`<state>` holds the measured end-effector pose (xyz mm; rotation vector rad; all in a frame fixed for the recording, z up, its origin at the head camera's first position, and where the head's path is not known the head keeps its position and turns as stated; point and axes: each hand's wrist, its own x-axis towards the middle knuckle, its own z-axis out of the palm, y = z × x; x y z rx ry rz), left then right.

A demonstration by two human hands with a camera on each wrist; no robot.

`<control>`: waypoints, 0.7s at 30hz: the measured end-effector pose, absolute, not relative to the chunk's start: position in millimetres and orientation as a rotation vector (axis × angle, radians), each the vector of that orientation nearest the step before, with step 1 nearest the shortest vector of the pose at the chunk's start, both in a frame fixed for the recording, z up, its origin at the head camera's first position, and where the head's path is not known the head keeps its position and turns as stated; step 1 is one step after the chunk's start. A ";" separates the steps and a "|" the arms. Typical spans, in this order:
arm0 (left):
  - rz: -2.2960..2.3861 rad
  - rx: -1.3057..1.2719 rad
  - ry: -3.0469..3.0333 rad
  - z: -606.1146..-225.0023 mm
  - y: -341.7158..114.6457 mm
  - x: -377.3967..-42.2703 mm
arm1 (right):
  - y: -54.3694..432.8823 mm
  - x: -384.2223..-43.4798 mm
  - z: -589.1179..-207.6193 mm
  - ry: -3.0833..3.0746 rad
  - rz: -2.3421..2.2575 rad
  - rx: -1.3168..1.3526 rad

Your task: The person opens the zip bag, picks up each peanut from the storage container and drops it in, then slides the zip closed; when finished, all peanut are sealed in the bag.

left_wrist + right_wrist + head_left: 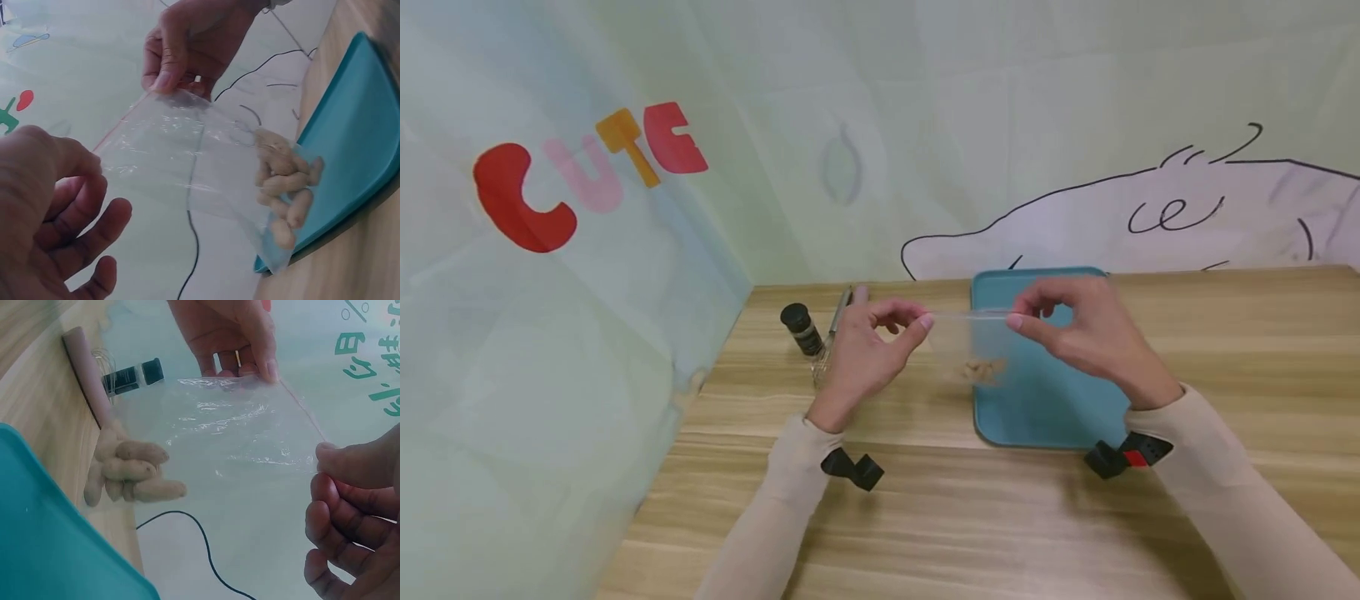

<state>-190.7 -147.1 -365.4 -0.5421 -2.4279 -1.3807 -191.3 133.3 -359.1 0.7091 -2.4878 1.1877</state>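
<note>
Between my two hands hangs a clear zip-top bag [951,342], its top edge with the reddish zip line stretched straight. Peanuts in their shells [284,184] lie gathered at the bottom of the bag. My left hand [871,346] pinches one top corner between thumb and index finger. The opposite corner is pinched by my right hand [1086,333] in the same way, its other fingers loosely curled. In the head view the bag overlaps the left edge of a blue tray [1052,400], held above the table.
Left of the tray, a black-capped spice jar [801,329] stands on the wooden table [925,517]. Beside it are a wire whisk [822,362] and a pink stick-like handle [86,375]. A printed cloth backdrop [865,150] rises behind and to the left.
</note>
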 end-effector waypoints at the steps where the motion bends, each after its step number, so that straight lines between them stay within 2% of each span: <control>1: -1.391 -0.537 -2.436 -363.0 -150.0 -190.3 | 131.1 -191.9 -358.3 -2.501 1.202 0.728; 11: -1.437 -0.540 -2.578 -350.6 -177.5 -189.6 | 113.0 -201.3 -352.0 -2.666 1.215 0.886; 21: -1.218 -0.376 -2.823 -375.4 -175.5 -215.4 | 104.4 -251.9 -372.8 -2.982 1.095 0.811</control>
